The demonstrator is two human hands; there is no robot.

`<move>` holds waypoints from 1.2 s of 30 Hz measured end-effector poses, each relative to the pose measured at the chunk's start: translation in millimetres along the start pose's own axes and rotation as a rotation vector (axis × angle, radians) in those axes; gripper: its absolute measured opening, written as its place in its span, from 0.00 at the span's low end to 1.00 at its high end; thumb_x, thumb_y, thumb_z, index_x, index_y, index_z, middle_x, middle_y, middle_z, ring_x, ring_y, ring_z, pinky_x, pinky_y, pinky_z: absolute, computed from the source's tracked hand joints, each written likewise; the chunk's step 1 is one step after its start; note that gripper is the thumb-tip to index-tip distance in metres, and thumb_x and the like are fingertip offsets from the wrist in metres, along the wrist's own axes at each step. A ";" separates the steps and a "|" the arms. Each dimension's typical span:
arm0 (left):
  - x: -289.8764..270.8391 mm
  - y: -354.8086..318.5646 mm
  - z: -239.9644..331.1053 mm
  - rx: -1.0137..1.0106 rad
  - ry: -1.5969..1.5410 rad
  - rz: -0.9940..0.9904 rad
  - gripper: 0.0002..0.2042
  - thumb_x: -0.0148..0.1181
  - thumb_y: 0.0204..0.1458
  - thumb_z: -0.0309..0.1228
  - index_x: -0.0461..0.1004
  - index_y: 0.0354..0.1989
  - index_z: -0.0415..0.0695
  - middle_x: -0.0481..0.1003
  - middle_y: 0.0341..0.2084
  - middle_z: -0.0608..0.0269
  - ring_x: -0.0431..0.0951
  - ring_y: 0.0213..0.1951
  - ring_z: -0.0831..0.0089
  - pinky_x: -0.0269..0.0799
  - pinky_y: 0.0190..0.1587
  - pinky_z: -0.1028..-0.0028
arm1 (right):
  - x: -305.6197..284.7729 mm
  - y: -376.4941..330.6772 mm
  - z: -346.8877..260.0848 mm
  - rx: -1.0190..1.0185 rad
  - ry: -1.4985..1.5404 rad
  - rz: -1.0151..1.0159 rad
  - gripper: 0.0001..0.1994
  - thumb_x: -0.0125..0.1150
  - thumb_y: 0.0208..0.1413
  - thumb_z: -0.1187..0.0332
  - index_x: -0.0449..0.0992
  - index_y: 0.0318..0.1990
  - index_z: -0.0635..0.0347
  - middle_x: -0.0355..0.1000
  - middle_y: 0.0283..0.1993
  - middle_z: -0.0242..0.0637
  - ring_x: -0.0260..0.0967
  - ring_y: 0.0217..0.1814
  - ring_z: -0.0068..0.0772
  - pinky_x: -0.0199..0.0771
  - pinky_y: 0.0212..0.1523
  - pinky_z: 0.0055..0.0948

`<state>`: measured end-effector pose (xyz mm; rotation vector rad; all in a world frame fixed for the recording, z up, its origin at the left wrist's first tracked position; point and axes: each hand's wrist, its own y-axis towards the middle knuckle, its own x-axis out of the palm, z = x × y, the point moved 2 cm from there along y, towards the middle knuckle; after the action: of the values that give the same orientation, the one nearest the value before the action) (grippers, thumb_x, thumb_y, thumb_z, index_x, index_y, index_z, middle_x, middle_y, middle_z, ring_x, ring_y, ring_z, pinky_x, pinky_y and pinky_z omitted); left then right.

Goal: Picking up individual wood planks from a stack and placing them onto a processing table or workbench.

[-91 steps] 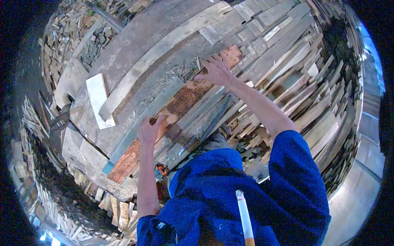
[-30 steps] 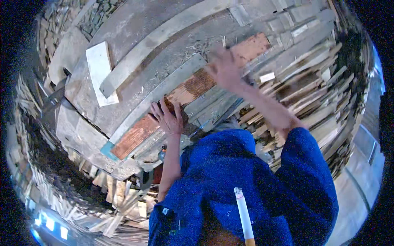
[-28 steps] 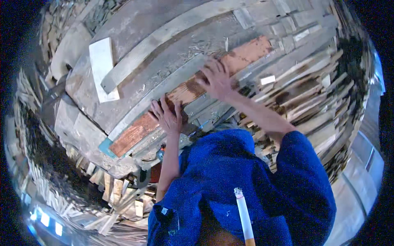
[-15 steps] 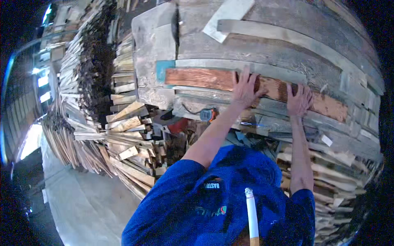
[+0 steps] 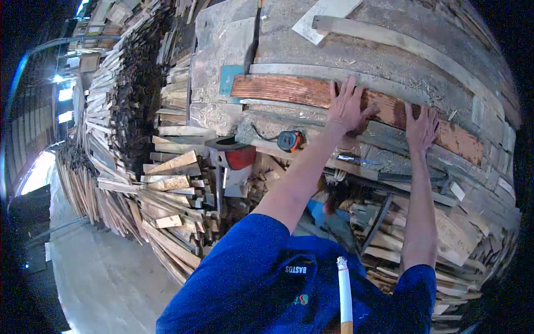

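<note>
A long reddish-brown wooden board (image 5: 281,90) lies flat across the worktable, its surface rough and streaked with darker patches. My left hand (image 5: 346,110) rests on the board around its middle, fingers spread toward the far edge and thumb out to the right. Further right, my right hand (image 5: 421,132) lies over the same board with its fingers apart. The board's left end meets a teal piece (image 5: 229,79) on the table. Nearer to me, left of my left forearm, sits a dark, orange-trimmed tape measure (image 5: 288,141).
A pale strip (image 5: 400,43) and a short pale board (image 5: 320,25) lie at the far side. A slim blue-and-white object (image 5: 359,160) lies between my forearms. A red-fronted container (image 5: 240,157) is at the table's near left edge. Stacked wood slats (image 5: 167,203) fill the left. A cigarette (image 5: 345,295) juts into view below.
The whole view has shifted slightly, so table, board and hands appear a little further right. Both hands stay at about the same places on the board.
</note>
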<state>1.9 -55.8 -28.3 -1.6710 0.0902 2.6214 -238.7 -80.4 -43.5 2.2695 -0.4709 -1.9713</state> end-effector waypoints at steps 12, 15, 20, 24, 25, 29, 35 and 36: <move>13.7 -0.2 -7.2 0.073 0.119 0.035 0.41 0.50 0.54 0.67 0.68 0.63 0.42 0.56 0.71 0.47 0.51 0.74 0.56 0.34 0.72 0.38 | -7.9 -8.3 2.8 -0.106 0.085 0.118 0.30 0.56 0.60 0.40 0.77 0.50 0.61 0.73 0.54 0.51 0.68 0.59 0.54 0.67 0.60 0.50; 25.3 5.1 -16.5 0.205 0.161 0.227 0.36 0.51 0.57 0.63 0.70 0.60 0.43 0.65 0.65 0.48 0.60 0.69 0.54 0.40 0.69 0.38 | -22.2 6.1 9.6 -0.042 0.479 -0.134 0.29 0.59 0.60 0.41 0.77 0.46 0.64 0.74 0.48 0.54 0.69 0.54 0.57 0.67 0.57 0.51; 3.5 -11.7 10.5 0.023 0.186 0.107 0.33 0.54 0.56 0.61 0.72 0.60 0.48 0.69 0.62 0.50 0.64 0.67 0.55 0.45 0.70 0.43 | -108.7 -90.1 64.4 0.216 0.561 0.162 0.25 0.67 0.56 0.49 0.76 0.51 0.60 0.74 0.49 0.54 0.68 0.57 0.58 0.67 0.59 0.48; 7.5 -44.9 24.6 0.005 0.191 0.154 0.37 0.53 0.56 0.64 0.69 0.65 0.48 0.61 0.69 0.47 0.59 0.71 0.52 0.39 0.72 0.42 | -132.0 -215.5 117.7 0.697 0.731 -0.012 0.24 0.70 0.55 0.53 0.75 0.46 0.68 0.73 0.42 0.51 0.70 0.47 0.53 0.71 0.52 0.44; -4.8 -11.8 22.9 0.006 0.157 0.100 0.37 0.53 0.56 0.64 0.68 0.65 0.48 0.59 0.70 0.46 0.58 0.71 0.51 0.38 0.72 0.41 | -140.1 -189.3 90.9 0.821 0.778 -0.062 0.25 0.70 0.55 0.52 0.75 0.45 0.68 0.73 0.43 0.52 0.72 0.46 0.52 0.72 0.50 0.43; 1.1 -14.7 12.2 0.019 0.083 0.102 0.37 0.54 0.56 0.64 0.68 0.65 0.48 0.59 0.70 0.44 0.58 0.72 0.50 0.37 0.73 0.42 | -126.8 -168.7 58.8 0.735 0.465 -0.111 0.26 0.73 0.51 0.50 0.72 0.40 0.67 0.70 0.48 0.55 0.71 0.46 0.58 0.73 0.47 0.49; -14.7 -14.1 29.3 -0.026 0.113 0.024 0.36 0.56 0.56 0.62 0.67 0.65 0.48 0.58 0.70 0.42 0.56 0.72 0.51 0.36 0.73 0.43 | -117.3 -155.5 46.0 0.926 0.525 -0.040 0.24 0.71 0.49 0.58 0.68 0.43 0.66 0.66 0.52 0.58 0.69 0.45 0.66 0.73 0.49 0.52; -17.8 -15.0 30.1 -0.035 0.120 0.008 0.36 0.57 0.56 0.62 0.67 0.65 0.48 0.57 0.71 0.42 0.56 0.72 0.51 0.35 0.73 0.43 | -117.0 -156.8 45.4 0.993 0.533 -0.049 0.22 0.69 0.48 0.61 0.68 0.43 0.66 0.67 0.47 0.56 0.69 0.45 0.59 0.72 0.50 0.51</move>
<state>-17.0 -38.8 0.0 -1.8430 0.0550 2.5407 -270.6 108.4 17.4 3.1805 -1.5731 -1.1134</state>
